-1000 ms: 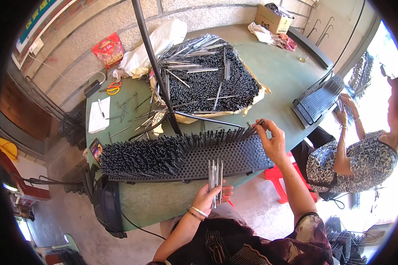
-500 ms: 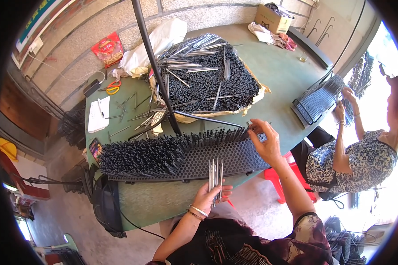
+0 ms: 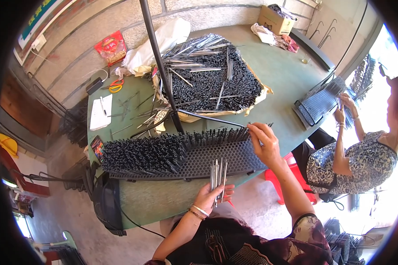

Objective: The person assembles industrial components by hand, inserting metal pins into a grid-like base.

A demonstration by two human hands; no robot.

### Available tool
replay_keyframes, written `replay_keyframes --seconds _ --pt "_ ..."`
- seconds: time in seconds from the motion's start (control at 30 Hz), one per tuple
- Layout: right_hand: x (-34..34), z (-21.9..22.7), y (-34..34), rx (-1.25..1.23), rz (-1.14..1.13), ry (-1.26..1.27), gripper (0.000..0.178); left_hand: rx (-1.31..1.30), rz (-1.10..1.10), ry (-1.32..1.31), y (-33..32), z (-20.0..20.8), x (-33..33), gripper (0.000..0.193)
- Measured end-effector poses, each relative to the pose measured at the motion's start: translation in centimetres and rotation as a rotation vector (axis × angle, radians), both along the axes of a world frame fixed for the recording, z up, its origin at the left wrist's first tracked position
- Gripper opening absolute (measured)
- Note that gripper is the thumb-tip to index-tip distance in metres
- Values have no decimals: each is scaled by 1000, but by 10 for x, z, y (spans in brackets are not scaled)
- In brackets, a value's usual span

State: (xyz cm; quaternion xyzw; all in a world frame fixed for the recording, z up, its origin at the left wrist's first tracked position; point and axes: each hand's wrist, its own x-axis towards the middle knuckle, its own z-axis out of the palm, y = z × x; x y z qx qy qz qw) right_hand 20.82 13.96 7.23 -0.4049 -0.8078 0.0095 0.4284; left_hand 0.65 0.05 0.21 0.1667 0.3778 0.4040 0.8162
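My left hand (image 3: 204, 197) is closed round a small bunch of thin silvery metal rods (image 3: 218, 177), which stand upright from the fingers in front of the rack. A long black honeycomb rack (image 3: 221, 160) lies along the near table edge. Dark rods (image 3: 141, 154) stand packed in its left half, and a row of them runs along its far edge. At the right end of that row, my right hand (image 3: 267, 146) is pinched, thumb and forefinger together. Whatever is between those fingertips is too small to make out.
Behind the rack sits a big heap of rods (image 3: 203, 88) in yellowish wrapping (image 3: 266, 89). A black pole (image 3: 157, 53) rises before it. Scissors (image 3: 116, 86), paper (image 3: 101, 112) and loose rods lie left. At right, a co-worker (image 3: 353, 152) handles a similar rack (image 3: 311, 106).
My right hand has turned and its fingers have drawn closer together at the rack's far edge. The left hand keeps its bunch of rods. The whole view has shifted slightly.
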Motion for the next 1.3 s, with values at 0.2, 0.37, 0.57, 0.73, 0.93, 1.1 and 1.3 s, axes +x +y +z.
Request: replay_keyframes --seconds 0.2,0.37,0.57,0.73,0.93,1.1,1.3 --pt "-6 5 -44 -509 127 234 16 -31 48 -107 -1 -1 -1 29" --pt "-14 -14 -80 -495 335 -7 17 -64 80 -85 -1 -4 0 30" --pt "-23 -23 -105 -696 191 183 16 -2 19 34 0 5 3 30" --pt "-27 -39 -95 -930 42 339 20 59 -33 46 -6 8 6 29" --pt "-27 -38 -96 -1204 126 530 23 40 -27 53 -10 7 8 28" --pt "-24 -41 -103 -1228 133 588 20 90 32 49 -13 -14 11 20" --pt "-6 -5 -89 -837 -57 690 19 47 24 42 -2 5 6 26"
